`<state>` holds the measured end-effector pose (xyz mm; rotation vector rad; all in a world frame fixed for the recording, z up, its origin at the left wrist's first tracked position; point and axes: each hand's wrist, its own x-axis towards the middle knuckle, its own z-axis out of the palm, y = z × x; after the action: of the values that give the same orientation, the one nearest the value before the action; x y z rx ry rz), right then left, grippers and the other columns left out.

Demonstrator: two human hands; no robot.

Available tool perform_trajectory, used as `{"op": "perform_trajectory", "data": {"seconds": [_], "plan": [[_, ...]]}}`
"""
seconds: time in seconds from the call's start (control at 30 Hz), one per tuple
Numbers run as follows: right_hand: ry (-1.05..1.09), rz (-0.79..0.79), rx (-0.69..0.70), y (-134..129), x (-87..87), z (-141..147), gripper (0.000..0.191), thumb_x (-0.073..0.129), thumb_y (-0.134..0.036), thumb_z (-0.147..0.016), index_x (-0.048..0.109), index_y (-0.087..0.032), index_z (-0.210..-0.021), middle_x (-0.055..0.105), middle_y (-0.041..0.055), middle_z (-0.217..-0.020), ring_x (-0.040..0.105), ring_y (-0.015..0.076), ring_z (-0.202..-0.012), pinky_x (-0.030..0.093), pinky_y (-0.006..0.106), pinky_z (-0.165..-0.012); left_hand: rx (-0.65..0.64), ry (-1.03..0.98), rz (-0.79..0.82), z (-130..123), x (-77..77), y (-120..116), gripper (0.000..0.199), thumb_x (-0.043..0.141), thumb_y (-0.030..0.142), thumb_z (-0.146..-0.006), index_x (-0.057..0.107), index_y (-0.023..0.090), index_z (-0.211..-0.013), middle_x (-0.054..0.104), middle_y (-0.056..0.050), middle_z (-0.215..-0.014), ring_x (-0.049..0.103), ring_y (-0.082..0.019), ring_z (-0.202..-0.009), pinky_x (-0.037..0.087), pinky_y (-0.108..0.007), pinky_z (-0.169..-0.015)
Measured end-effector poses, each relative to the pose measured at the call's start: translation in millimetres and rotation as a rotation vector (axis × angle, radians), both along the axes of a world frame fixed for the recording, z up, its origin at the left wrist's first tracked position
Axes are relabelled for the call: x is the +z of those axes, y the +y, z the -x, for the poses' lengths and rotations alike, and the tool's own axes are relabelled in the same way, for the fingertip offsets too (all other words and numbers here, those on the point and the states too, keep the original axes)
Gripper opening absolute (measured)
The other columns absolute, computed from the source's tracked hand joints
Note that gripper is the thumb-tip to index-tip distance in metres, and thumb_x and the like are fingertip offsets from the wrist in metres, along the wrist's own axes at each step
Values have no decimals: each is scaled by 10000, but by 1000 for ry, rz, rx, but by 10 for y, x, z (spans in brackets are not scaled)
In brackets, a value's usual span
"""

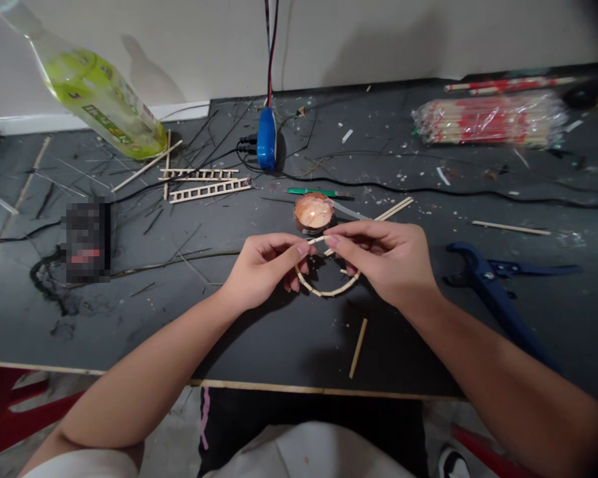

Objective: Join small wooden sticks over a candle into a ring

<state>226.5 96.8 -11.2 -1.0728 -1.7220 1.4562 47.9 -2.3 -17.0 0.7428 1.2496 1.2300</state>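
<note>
Between my two hands is a ring of short pale wooden segments [329,293], curved like a hoop. My left hand [266,269] pinches its left upper part between thumb and fingers. My right hand [393,259] has thumb and index finger closed on the upper part, the fingertips of both hands nearly touching. Thin pale sticks [396,208] stick out behind my right hand; whether it grips them too is hidden. Just beyond my fingers stands a small brown bowl [313,211] with a pale, shiny inside. A green thin tool [299,191] lies behind the bowl.
Two small stick ladders [212,190] lie left of a blue power hub [266,139] with cables. A tall bottle [99,99] stands back left. Blue cutters [488,279] lie at right, a bagged stick bundle [493,119] behind. A short stick [359,348] rests near the table edge.
</note>
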Motion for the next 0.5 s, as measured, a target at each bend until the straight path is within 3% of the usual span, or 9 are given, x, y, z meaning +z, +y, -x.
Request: {"op": "perform_trajectory", "data": {"seconds": [0.5], "plan": [[-25,-66,-17,-16,-29,-4,136,852,-347,-805,846,-240,-889,719,8,-648,551,105,-492,454,246,-452,6,44,11,-8,-8,2,306,775,426,-904,772,121,-928,685,-16,-685,597,-77,-466,485,-188,-461]]}}
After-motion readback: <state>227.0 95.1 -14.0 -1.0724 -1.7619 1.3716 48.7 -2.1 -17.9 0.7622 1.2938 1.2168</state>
